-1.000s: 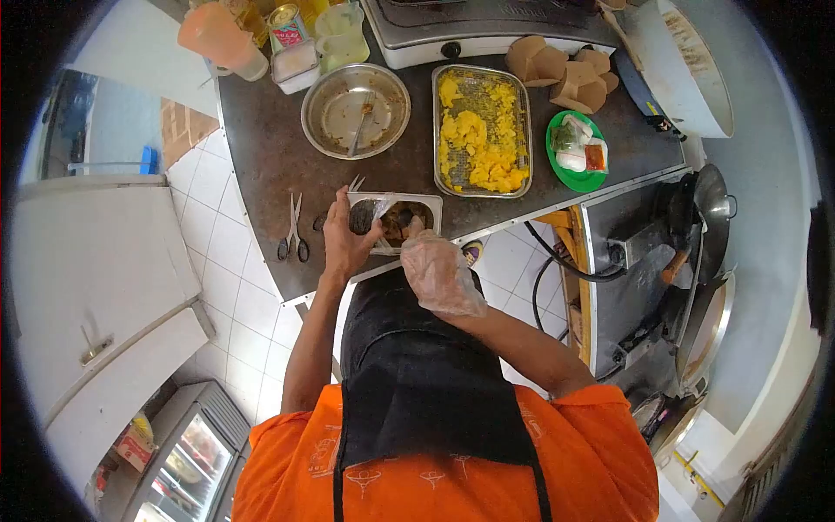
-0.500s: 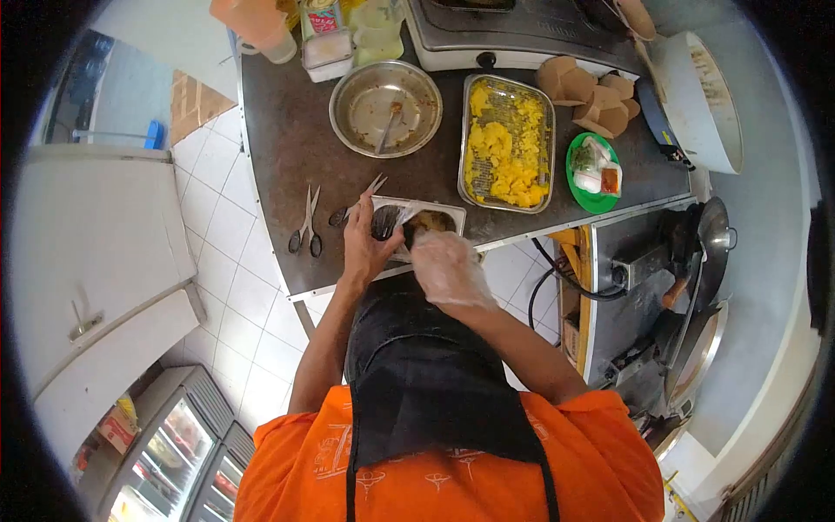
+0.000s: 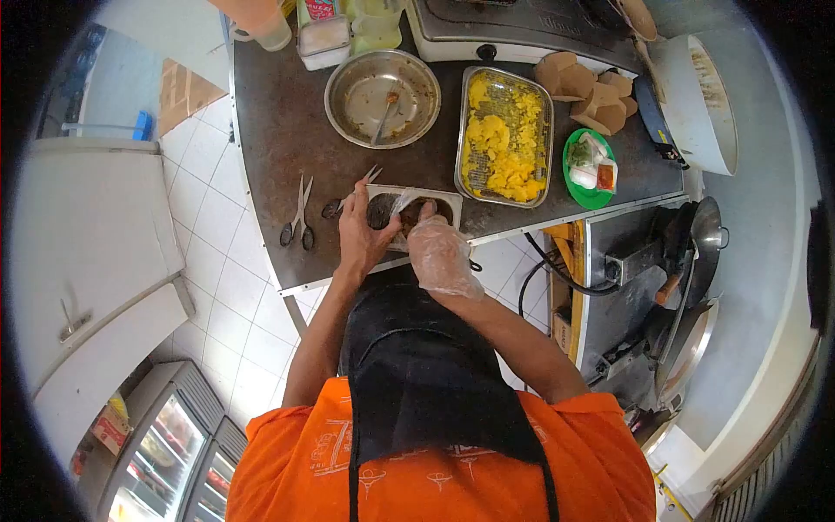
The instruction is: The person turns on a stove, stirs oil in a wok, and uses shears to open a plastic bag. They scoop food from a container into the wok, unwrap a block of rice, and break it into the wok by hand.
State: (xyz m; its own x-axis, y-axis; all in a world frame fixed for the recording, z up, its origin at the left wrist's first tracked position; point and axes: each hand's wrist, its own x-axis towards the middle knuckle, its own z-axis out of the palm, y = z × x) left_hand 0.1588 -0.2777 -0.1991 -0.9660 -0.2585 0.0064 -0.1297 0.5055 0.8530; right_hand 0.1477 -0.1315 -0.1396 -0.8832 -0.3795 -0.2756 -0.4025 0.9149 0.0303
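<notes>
A rectangular metal container [image 3: 451, 199] with dark food in two parts sits at the counter's front edge. Clear plastic [image 3: 403, 201] lies over its middle. My bare left hand [image 3: 360, 235] grips the container's left side, fingers along the rim and thumb near the plastic. On my right hand [image 3: 444, 256] is a clear plastic glove; its curled fingers reach into the right part, and what they hold is hidden. A pair of scissors [image 3: 331, 209] lies partly behind my left fingers. Farther left rests another pair of scissors [image 3: 299, 222], blades slightly apart.
A steel bowl [image 3: 337, 119] with a spoon [image 3: 384, 115] stands behind the container. To the right are a metal tray [image 3: 463, 178] of yellow food, a green plate [image 3: 584, 197] with small packets, and brown paper boxes [image 3: 600, 109]. A stove [image 3: 522, 30] stands at the back.
My right hand has shifted slightly, and a gloved finger now shows against the dark food. The left hand stays at the container. The whole view has moved a little.
</notes>
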